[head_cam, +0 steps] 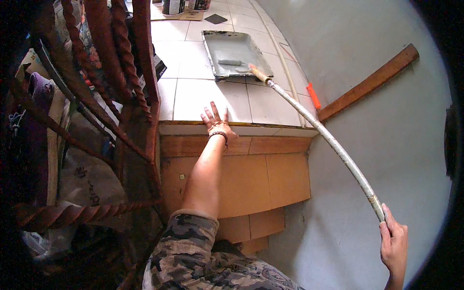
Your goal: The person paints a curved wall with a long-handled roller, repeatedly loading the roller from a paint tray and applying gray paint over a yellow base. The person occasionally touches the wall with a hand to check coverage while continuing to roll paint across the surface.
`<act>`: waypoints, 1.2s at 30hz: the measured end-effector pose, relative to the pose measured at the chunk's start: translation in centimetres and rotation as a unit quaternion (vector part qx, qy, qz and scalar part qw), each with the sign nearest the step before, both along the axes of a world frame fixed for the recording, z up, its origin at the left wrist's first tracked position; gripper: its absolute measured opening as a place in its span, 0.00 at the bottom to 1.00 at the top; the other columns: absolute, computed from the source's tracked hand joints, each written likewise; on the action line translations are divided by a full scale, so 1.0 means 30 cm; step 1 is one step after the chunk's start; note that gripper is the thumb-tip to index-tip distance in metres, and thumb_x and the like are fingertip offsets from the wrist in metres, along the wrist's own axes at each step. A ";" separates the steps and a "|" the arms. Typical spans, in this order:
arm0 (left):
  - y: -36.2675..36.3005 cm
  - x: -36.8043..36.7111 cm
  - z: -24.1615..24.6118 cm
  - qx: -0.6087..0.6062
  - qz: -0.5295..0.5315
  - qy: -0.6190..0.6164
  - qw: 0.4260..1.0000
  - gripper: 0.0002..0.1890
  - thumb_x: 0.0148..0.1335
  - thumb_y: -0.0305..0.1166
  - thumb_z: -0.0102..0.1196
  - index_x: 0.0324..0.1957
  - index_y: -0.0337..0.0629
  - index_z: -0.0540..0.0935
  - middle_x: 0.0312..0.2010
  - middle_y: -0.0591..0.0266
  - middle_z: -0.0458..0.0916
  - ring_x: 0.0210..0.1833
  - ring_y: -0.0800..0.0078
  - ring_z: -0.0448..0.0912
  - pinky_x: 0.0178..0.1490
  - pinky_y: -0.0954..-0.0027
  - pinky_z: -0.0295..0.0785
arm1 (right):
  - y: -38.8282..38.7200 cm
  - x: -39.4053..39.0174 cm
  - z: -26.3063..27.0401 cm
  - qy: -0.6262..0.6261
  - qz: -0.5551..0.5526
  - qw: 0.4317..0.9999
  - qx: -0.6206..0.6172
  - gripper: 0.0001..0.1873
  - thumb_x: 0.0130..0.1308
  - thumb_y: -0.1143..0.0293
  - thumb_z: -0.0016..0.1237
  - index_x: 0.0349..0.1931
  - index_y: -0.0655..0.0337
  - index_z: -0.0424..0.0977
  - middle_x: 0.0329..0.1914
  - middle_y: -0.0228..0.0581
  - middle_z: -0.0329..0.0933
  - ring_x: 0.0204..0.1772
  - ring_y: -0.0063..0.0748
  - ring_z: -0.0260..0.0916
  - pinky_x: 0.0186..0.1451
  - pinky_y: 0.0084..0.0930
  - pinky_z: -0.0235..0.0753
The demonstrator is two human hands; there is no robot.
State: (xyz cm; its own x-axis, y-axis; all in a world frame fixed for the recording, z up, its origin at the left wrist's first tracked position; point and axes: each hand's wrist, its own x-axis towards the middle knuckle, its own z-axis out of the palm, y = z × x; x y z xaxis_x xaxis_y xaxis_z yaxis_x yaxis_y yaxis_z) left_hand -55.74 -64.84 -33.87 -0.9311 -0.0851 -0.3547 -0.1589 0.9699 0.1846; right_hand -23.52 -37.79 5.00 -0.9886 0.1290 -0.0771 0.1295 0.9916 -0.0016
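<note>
With fingers spread, my left hand rests on the edge of the white tiled floor at the top of the stairs. At the right, my right hand grips the lower end of a long extension pole. The pole runs up to the wooden handle of a paint roller. Its roller sleeve lies in a black-rimmed paint tray coated with pale grey paint. The tray sits on the tiles beyond my left hand.
Brown tiled steps descend below me. A red-brown twisted-metal railing stands at the left, with bags behind it. A wooden board slants along the grey wall, near an orange-handled tool. Paint cans stand at the back.
</note>
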 end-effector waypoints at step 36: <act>0.536 0.271 0.435 0.274 -0.303 0.480 0.776 0.22 0.50 0.40 0.62 0.48 0.46 0.76 0.50 0.50 0.74 0.62 0.51 0.66 0.71 0.39 0.49 | 0.198 0.204 -0.094 -0.133 -0.111 0.828 -0.533 0.46 0.52 0.78 0.61 0.71 0.67 0.51 0.54 0.47 0.70 0.49 0.36 0.76 0.53 0.29 0.78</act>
